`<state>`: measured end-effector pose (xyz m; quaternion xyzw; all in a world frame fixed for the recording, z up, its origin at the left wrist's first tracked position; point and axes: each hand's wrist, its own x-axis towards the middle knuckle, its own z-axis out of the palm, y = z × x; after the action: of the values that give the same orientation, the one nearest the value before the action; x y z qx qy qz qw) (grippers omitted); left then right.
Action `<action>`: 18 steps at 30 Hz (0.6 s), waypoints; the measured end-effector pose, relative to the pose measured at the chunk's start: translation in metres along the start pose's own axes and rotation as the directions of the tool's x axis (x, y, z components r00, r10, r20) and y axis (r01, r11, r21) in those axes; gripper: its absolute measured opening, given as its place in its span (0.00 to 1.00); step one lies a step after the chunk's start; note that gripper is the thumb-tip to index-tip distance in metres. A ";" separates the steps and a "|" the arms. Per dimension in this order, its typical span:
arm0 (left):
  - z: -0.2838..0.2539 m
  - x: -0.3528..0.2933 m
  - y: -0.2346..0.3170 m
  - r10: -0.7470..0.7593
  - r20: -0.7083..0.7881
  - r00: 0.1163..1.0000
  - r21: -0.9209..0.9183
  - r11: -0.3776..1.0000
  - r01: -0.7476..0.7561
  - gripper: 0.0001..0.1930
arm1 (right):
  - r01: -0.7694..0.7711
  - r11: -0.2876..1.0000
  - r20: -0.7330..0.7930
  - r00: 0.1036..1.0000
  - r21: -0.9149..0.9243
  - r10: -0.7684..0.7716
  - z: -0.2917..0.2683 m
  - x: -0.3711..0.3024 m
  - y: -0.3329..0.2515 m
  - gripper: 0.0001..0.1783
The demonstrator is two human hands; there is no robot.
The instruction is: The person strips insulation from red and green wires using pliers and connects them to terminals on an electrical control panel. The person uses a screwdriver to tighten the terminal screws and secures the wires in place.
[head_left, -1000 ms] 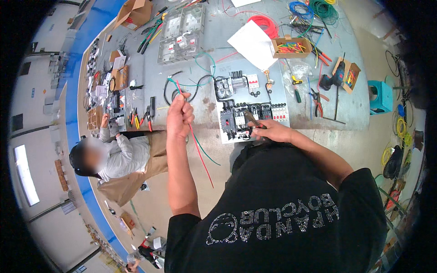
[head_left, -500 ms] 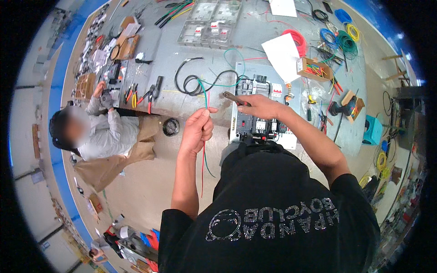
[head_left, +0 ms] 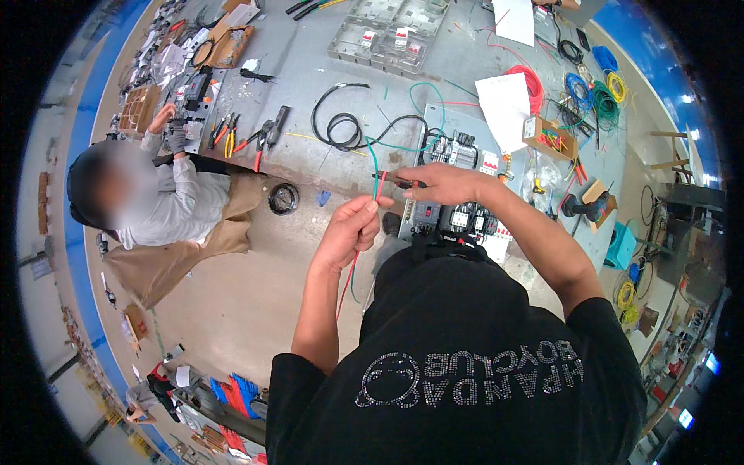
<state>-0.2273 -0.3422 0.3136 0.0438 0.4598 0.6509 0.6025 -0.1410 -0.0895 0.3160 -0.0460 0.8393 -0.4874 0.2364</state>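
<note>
Pinched between the thumb and fingers of my left hand (head_left: 351,230) are a red wire (head_left: 344,293) and a green wire (head_left: 370,158). Below the hand their lower ends hang down, and the green one runs up toward the table. My right hand (head_left: 449,184) is wrapped round a pair of pliers (head_left: 394,180), its jaws pointing left. Those jaws lie right at the wires, just above my left fingertips; whether they close on them I cannot tell. Under my right hand sits an electrical panel (head_left: 444,118) with breakers, contactors and black wiring.
A coiled black cable (head_left: 341,130) lies on the table (head_left: 302,81). Pliers and cutters (head_left: 267,139) are left of it. A cardboard box of wire pieces (head_left: 552,138), a white sheet (head_left: 502,108) and coloured wire coils (head_left: 527,87) are at right. A co-worker (head_left: 167,186) sits at left.
The pliers and my left hand have come together, with the jaws now at the wires. A red wire now shows above my left fingertips. The whole view has shifted a little.
</note>
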 end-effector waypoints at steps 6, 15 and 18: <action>-0.001 0.003 0.011 -0.037 0.000 0.999 0.001 0.999 0.037 0.15 | 0.026 0.997 -0.060 0.998 -0.069 -0.031 -0.003 0.004 -0.003 0.27; -0.008 0.013 0.016 -0.060 0.026 0.998 -0.003 0.998 0.060 0.15 | -0.004 0.991 -0.127 0.992 -0.133 -0.013 -0.007 0.003 -0.007 0.25; -0.008 0.012 0.017 -0.062 0.031 0.998 -0.005 0.998 0.062 0.15 | 0.013 0.993 -0.152 0.988 -0.119 -0.031 -0.006 0.003 -0.006 0.25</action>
<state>-0.2480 -0.3339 0.3138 0.0378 0.4494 0.6327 0.6296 -0.1473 -0.0891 0.3219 -0.0315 0.8818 -0.4417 0.1622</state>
